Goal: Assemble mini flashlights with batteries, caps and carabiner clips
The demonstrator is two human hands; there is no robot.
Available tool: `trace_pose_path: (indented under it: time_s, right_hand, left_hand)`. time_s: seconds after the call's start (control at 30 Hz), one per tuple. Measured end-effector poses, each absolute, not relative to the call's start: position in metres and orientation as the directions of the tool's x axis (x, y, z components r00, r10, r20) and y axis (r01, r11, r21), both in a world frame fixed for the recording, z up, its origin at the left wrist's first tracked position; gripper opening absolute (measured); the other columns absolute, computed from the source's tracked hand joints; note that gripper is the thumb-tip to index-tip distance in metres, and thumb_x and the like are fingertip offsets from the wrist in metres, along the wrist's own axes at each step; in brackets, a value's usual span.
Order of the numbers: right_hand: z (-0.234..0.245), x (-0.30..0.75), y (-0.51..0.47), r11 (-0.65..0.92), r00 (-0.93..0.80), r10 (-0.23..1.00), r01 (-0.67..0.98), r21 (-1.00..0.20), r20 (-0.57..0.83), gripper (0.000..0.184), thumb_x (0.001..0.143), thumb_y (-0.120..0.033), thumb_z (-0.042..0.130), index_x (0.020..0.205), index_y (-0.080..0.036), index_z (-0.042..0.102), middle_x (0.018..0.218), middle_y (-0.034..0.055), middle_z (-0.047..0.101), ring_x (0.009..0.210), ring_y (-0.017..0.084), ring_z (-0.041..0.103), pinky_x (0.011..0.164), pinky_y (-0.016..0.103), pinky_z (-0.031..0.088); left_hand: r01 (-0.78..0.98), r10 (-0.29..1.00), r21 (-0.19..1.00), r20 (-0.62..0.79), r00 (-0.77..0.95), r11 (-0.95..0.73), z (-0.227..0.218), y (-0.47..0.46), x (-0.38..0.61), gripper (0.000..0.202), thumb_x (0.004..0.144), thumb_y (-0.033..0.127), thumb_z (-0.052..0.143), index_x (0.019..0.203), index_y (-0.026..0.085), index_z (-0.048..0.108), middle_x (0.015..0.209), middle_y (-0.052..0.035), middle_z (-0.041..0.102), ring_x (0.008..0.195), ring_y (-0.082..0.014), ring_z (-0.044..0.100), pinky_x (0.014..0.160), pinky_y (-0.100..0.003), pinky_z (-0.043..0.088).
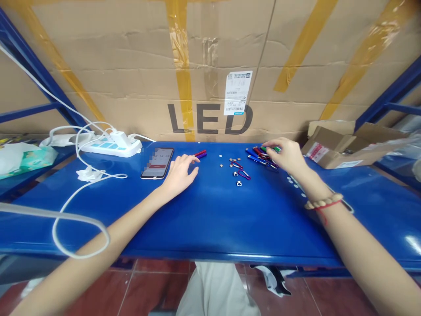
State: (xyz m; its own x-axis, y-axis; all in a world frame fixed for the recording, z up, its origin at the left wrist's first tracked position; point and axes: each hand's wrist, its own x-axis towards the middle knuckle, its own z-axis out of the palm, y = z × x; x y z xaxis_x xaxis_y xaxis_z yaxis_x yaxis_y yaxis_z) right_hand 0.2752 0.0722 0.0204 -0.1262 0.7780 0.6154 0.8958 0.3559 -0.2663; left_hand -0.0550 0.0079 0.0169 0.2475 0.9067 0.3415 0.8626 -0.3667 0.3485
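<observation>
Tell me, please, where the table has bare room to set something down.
Front middle, between the small metal pieces and the table's front edge. Crowded: the coloured pile at the right hand; leftward, the phone, power strip and cable.

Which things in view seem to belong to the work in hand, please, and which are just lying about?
Likely in use:
red and purple tubes, near the left hand
coloured pile, at the right hand

Likely lying about:
phone
power strip
open carton

On the table (204, 219), a phone (158, 163) is set right of a power strip (126, 150); pens (257, 159) — or so it seems — are piled left of a box (355, 156), before a carton (131, 87).
</observation>
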Motion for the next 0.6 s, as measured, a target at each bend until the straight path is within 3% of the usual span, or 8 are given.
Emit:
trace_pose_path:
  time_s: [0.1, 0.23, 0.37, 0.6]
  right_hand:
    - [0.023, 0.248, 0.061, 0.536, -0.366, 0.744, 0.826, -0.173, 0.559, 0.023, 0.082, -0.021, 0.050, 0.090, -0.016, 0.071, 0.093, 0.0089, 0.070, 0.086, 0.022, 0.064, 0.079, 0.036, 0.048]
    - [0.020, 0.225, 0.049, 0.648, -0.533, 0.706, 0.752, -0.121, 0.467, 0.023, 0.087, -0.023, 0.049, 0.096, -0.019, 0.070, 0.100, 0.0067, 0.069, 0.094, 0.021, 0.062, 0.085, 0.036, 0.045]
    - [0.016, 0.219, 0.046, 0.680, -0.589, 0.693, 0.725, -0.107, 0.416, 0.026, 0.090, -0.023, 0.046, 0.103, -0.018, 0.068, 0.104, 0.0091, 0.067, 0.098, 0.021, 0.060, 0.087, 0.037, 0.044]
    - [0.010, 0.204, 0.039, 0.679, -0.581, 0.700, 0.722, -0.134, 0.416, 0.032, 0.093, -0.032, 0.042, 0.112, -0.018, 0.064, 0.112, 0.0102, 0.063, 0.105, 0.024, 0.056, 0.088, 0.040, 0.041]
  left_hand:
    - [0.903, 0.911, 0.208, 0.258, 0.321, -0.377, 0.020, 0.020, -0.044, 0.028, 0.090, 0.029, 0.043, 0.114, 0.020, 0.056, 0.118, -0.0082, 0.057, 0.109, -0.0262, 0.049, 0.090, -0.042, 0.039]
    - [0.923, 0.908, 0.125, 0.267, 0.323, -0.365, 0.024, 0.046, -0.025, 0.031, 0.091, 0.018, 0.037, 0.116, 0.013, 0.055, 0.119, -0.0149, 0.055, 0.113, -0.0292, 0.046, 0.094, -0.044, 0.035]
    - [0.948, 0.923, 0.083, 0.266, 0.277, -0.308, 0.022, 0.067, -0.015, 0.026, 0.088, 0.012, 0.041, 0.107, 0.003, 0.057, 0.113, -0.0238, 0.054, 0.108, -0.0331, 0.050, 0.091, -0.046, 0.037]
    - [0.917, 0.897, 0.089, 0.266, 0.354, -0.388, 0.012, 0.056, -0.023, 0.027, 0.089, 0.010, 0.038, 0.108, 0.006, 0.056, 0.107, -0.0199, 0.058, 0.097, -0.0286, 0.058, 0.087, -0.043, 0.045]
